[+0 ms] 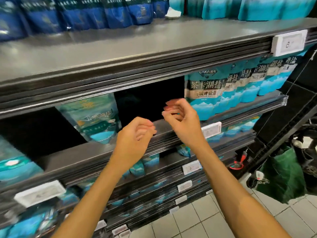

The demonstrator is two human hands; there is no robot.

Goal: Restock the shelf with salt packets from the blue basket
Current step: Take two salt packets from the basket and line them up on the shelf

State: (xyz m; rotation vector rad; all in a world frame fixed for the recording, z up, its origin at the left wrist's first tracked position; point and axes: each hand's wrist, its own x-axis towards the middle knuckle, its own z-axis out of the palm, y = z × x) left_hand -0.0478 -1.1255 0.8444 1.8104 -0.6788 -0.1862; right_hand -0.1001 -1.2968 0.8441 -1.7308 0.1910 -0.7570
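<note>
Both my hands hang in front of the middle shelf (96, 152) with fingers loosely curled and nothing in them. My left hand (135, 134) is just before the shelf's front edge. My right hand (180, 117) is a little higher, in front of a dark gap between packets. To the left of the gap stands a teal salt packet (94, 117). On the gap's right side a row of turquoise salt packets (204, 93) runs to the right. The blue basket is out of view.
The top shelf (120, 45) carries dark blue packets (68, 14) and turquoise ones (257, 7). Lower shelves hold more packets behind white price tags (211, 129). A green bag (283, 176) hangs at the right above a tiled floor (197, 220).
</note>
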